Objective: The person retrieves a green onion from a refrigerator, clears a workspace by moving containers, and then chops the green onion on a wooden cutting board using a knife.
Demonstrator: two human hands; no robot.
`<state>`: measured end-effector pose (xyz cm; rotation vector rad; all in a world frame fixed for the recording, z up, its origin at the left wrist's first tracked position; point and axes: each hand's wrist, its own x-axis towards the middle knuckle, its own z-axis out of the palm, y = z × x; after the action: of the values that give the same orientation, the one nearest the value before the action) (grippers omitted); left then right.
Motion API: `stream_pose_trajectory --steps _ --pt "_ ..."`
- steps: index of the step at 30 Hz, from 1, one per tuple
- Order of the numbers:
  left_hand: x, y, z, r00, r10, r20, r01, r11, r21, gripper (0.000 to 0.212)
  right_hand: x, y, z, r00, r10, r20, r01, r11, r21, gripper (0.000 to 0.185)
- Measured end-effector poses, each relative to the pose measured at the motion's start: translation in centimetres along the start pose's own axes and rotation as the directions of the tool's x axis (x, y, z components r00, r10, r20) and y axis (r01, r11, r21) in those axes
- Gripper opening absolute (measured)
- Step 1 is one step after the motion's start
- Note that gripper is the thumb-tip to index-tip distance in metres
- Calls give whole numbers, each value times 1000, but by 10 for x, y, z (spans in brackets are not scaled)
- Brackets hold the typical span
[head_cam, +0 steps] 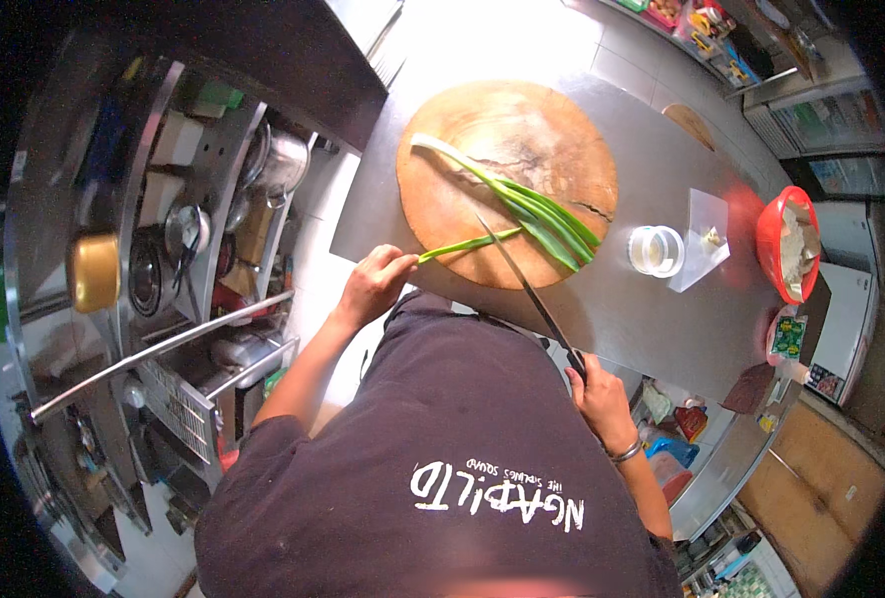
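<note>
A green onion [517, 196] with a white base and several green leaves lies across a round wooden chopping block [480, 112]. Between thumb and fingers, my left hand [376, 285] pinches the end of a single green leaf [466, 245] at the block's near left edge; that leaf reaches in toward the rest of the onion. My right hand [601, 398] grips the black handle of a long kitchen knife [523, 280]. The blade slants over the block's near edge, its tip close to the single leaf. Whether the blade touches the leaf, I cannot tell.
The block rests on a steel table [652, 314]. To its right are a clear plastic tub [656, 252], a plastic sheet [698, 265] with a small pale piece on it, and a red basin [765, 247] with pale contents. Steel shelves [150, 187] with pots stand at left.
</note>
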<state>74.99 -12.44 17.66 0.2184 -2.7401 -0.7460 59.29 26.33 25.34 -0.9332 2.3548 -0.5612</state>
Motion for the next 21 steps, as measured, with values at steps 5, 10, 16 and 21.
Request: stream_pose_trajectory --steps 5,10,16,21 --pt "-27 1 -8 980 -198 9 198 979 -57 21 24 4 21 995 45 85 -45 999 -1 26" --pt "-19 3 -7 973 -223 -66 218 973 -72 35 24 19 29 998 50 -38 -41 976 213 24" --pt "79 20 89 996 -52 -79 56 997 47 35 26 26 18 939 171 -297 -39 914 403 25" --pt "43 -3 48 985 -106 133 92 990 106 24 26 34 20 905 240 -351 -57 887 459 28"
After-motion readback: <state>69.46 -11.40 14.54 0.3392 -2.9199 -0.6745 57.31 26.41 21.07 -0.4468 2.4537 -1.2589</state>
